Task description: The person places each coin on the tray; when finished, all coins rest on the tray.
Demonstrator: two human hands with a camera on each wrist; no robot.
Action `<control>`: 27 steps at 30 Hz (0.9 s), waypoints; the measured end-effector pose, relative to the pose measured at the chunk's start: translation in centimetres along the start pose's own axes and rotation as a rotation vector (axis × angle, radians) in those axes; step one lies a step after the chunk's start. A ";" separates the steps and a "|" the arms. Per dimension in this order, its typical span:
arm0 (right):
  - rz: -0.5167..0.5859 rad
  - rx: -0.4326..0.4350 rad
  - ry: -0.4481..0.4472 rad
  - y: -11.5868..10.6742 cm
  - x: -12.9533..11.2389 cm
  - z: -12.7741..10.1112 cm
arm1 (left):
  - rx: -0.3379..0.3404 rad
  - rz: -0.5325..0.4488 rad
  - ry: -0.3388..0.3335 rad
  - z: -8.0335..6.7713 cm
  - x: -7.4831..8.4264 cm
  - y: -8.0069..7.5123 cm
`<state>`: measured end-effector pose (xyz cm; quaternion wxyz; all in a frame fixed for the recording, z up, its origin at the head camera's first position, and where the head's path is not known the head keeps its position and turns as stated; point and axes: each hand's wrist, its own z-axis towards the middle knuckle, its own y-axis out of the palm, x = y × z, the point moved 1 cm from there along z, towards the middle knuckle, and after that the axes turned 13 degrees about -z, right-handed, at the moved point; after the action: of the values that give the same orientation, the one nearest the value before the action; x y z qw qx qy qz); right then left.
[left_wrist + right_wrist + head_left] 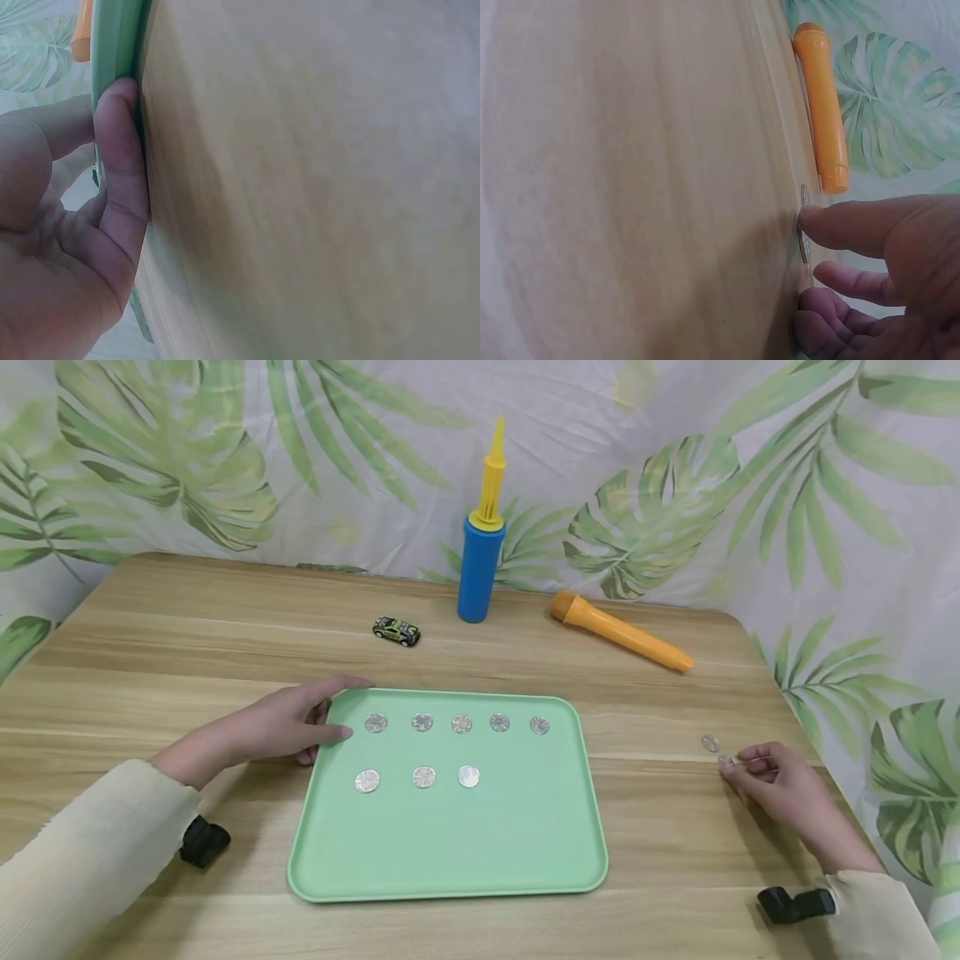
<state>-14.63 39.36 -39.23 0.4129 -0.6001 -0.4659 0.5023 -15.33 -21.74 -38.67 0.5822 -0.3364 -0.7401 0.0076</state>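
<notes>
My left hand (288, 722) grips the left rim of a light green tray (450, 852), thumb over the top edge. In the left wrist view, the curled fingers of the left hand (112, 195) lie against the tray's side (120, 37). Several silver coins sit on the tray in two rows, including a coin (468, 776) at the right end of the nearer row. Off to the right on the table, my right hand (783, 789) pinches a coin (726, 761) at its thumb and index fingertips. Another loose coin (710, 743) lies just beyond it.
Behind the tray are a small toy car (396, 631), an upright blue and yellow hand pump (480, 572) and an orange toy microphone (630, 637). They stand on a wooden table (225, 668), backed by a leaf-patterned cloth (405, 443).
</notes>
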 end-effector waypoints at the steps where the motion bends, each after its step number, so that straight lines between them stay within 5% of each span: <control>1: -0.004 0.002 -0.004 0.0 0.0 0.1 | 0.001 0.003 0.005 0.0 0.0 0.0; 27: -0.005 -0.003 -0.038 0.0 -0.1 0.4 | -0.002 -0.007 0.001 -0.2 0.2 0.1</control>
<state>-15.05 39.31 -39.31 0.4044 -0.5897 -0.4760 0.5120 -15.17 -21.64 -38.49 0.5822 -0.3344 -0.7411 0.0044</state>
